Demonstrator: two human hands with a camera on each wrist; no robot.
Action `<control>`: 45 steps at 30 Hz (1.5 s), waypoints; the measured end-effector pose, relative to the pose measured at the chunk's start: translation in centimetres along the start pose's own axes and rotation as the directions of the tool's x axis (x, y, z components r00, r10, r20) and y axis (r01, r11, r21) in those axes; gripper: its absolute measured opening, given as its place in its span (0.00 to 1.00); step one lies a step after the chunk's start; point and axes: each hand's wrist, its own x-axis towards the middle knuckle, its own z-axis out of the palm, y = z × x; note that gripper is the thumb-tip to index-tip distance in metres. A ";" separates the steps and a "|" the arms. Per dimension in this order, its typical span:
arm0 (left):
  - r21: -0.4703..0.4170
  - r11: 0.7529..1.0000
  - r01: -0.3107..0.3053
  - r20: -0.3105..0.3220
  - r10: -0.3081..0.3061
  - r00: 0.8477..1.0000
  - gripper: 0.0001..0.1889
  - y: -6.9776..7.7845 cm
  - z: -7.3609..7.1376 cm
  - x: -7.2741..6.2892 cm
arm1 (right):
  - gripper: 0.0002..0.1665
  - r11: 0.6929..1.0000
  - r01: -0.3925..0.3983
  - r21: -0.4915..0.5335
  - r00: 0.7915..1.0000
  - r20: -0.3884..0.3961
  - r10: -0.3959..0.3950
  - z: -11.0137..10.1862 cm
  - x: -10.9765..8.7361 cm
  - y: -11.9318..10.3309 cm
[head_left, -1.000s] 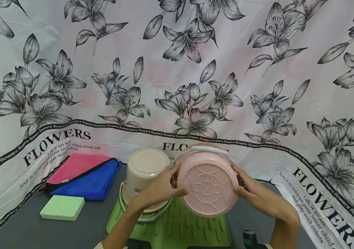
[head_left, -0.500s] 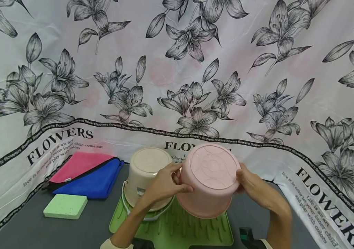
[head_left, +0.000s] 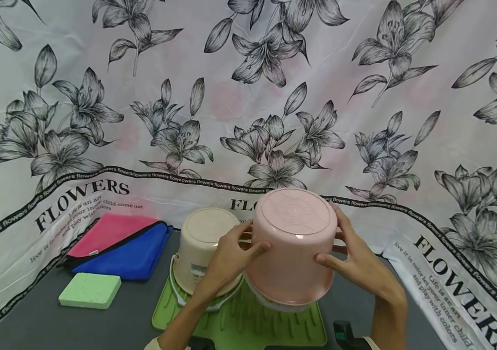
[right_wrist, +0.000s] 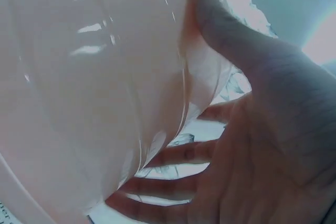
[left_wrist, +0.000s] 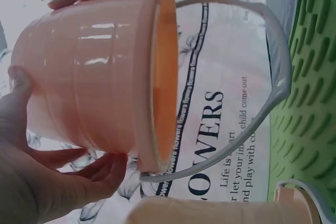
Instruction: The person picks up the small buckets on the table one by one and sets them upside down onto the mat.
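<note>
A pink bucket (head_left: 292, 262) is held upside down above the right part of a green ribbed mat (head_left: 248, 325). My left hand (head_left: 232, 255) grips its left side, thumb in front and fingers behind. On the opposite side my right hand (head_left: 357, 260) holds it the same way, its fingers spread around the wall in the right wrist view. The bucket's pale handle (left_wrist: 283, 72) hangs below the rim in the left wrist view. Just left stands a cream bucket (head_left: 206, 248), upside down on the mat, with its handle lying around the rim.
A light green sponge (head_left: 90, 290) lies on the dark grey table (head_left: 25, 321) at the left. Behind it is a folded pink and blue cloth (head_left: 126, 248). A white flower-printed sheet (head_left: 213, 102) hangs behind the table and covers its back and right edges.
The pink bucket has tipped from its base facing me to its base facing up. Both hands turned with it. The cream bucket stays in place.
</note>
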 end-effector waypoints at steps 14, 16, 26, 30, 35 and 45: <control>-0.062 0.997 0.054 0.089 -0.048 0.995 0.34 -2.7 1.5 1.2 | 0.56 0.977 -0.212 -0.033 0.971 0.108 0.215 0.8 0.9 1.8; -0.080 0.996 0.035 0.126 -0.025 0.992 0.32 -2.9 1.7 1.4 | 0.56 0.975 -0.220 -0.028 0.967 0.127 0.222 0.6 1.0 2.3; 0.056 0.997 -0.050 0.172 0.040 0.984 0.28 -4.7 2.7 1.9 | 0.57 0.966 -0.257 0.024 0.935 0.258 0.243 0.8 1.1 4.2; 0.115 0.988 -0.106 0.153 0.088 0.984 0.26 -5.1 2.5 2.2 | 0.52 0.964 -0.262 0.043 0.929 0.281 0.240 1.3 1.6 4.7; 0.119 0.982 -0.145 0.123 0.130 0.984 0.23 -5.5 2.3 2.0 | 0.46 0.967 -0.243 0.073 0.919 0.338 0.205 1.7 2.0 5.2; 0.116 0.983 -0.144 0.108 0.131 0.985 0.23 -5.5 2.4 1.5 | 0.47 0.978 -0.203 0.035 0.931 0.316 0.182 2.0 2.0 5.5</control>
